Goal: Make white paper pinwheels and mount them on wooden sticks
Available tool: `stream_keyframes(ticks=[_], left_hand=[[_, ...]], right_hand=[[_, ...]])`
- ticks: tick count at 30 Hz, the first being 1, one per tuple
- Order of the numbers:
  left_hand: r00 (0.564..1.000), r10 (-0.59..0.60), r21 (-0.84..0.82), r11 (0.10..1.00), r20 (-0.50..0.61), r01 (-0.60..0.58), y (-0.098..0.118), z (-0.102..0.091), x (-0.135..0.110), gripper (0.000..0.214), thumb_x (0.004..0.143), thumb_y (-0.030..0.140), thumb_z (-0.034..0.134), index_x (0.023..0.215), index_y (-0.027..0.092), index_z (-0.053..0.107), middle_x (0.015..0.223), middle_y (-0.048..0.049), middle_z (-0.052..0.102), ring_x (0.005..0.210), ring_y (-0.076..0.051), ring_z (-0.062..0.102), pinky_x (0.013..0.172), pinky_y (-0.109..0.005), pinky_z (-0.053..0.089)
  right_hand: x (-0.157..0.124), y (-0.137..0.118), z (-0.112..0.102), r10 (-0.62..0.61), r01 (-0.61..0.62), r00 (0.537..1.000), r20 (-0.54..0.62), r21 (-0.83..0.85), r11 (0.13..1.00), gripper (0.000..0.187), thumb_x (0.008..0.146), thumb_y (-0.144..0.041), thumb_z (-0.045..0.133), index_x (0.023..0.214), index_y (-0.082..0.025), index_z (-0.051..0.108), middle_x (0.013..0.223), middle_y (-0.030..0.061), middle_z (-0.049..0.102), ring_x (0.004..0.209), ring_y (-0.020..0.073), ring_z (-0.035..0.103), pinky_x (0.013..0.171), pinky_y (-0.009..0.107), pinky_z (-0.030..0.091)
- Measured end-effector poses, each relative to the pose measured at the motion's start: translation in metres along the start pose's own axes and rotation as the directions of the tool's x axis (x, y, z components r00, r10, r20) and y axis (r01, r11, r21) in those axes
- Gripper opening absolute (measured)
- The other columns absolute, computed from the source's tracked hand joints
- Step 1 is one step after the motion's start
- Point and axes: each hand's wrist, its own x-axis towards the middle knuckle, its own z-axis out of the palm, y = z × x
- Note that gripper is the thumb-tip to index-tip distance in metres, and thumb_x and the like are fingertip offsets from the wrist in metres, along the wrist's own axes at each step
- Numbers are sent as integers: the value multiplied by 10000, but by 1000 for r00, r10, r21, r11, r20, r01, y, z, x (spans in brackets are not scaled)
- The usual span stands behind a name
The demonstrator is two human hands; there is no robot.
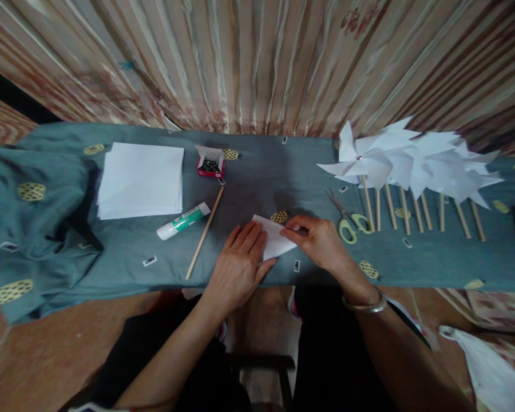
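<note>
A piece of white paper [277, 241], folded to a triangle-like shape, lies on the cloth in front of me. My left hand [239, 264] rests flat on its left part, fingers stretched out and covering that side. My right hand [315, 237] pinches the paper's right edge between thumb and forefinger. Left of my left hand lies a thin wooden stick [205, 233], with a green and white glue stick [183, 221] beside it. Scissors [348, 222] with yellow-green handles lie partly open to the right of my right hand.
A stack of white paper sheets [141, 180] lies at the left. Behind the stick stands an open red box [211, 163] of small dark metal pieces. Several white paper pinwheels [369, 157] on wooden sticks overlap at the right. A patterned curtain [257, 63] hangs behind the cloth-covered table [257, 166].
</note>
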Motion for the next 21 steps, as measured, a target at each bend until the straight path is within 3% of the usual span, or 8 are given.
stream_keyframes(ticks=[6, 9, 12, 15, 21], left_hand=[[1000, -10, -6, 1000, 22, 10, -2, -1, 1, 440, 961, 362, 431, 1238, 52, 575, 1334, -194, 578, 1291, -313, 489, 1085, -526, 384], [1000, -14, -3, 1000, 20, 14, -3, 0, 1, 393, 970, 296, 409, 1244, 66, 572, 1337, -179, 580, 1293, -297, 489, 1090, -518, 380], [1000, -13, 2, 1000, 23, 13, -4, 1, 0, 399, 964, 297, 429, 1257, 63, 564, 1350, -180, 570, 1300, -298, 482, 1096, -516, 370], [1000, -18, 9, 1000, 19, 18, -3, 2, -1, 405, 966, 313, 426, 1265, 74, 558, 1362, -176, 561, 1308, -294, 474, 1101, -513, 364], [1000, -24, -3, 1000, 7, 24, -3, 1, -1, 385, 984, 286, 368, 1245, 92, 575, 1348, -164, 575, 1302, -279, 482, 1098, -506, 369]], right_hand=[[0, 0, 0, -7, 7, 1000, 1, -30, 1000, 80, 816, -270, 675, 798, -211, 726, 742, 6, 734, 627, 157, 651, 615, 263, 450], [-3, 1, 1, -62, 58, 996, -62, -72, 996, 106, 833, -285, 660, 854, -200, 719, 797, 30, 738, 706, 187, 666, 673, 291, 488], [-12, 0, 5, -198, 168, 963, -181, -167, 971, 315, 853, -373, 636, 1075, -152, 672, 1017, 107, 725, 949, 256, 651, 854, 376, 499], [-22, -4, 12, -287, 231, 933, -216, -251, 940, 561, 859, -471, 602, 1267, -90, 552, 1261, 187, 619, 1181, 318, 547, 1004, 469, 425], [-34, -7, 27, -273, 213, 940, -203, -274, 938, 645, 867, -507, 557, 1377, -130, 440, 1409, 204, 481, 1302, 344, 438, 1049, 519, 368]])
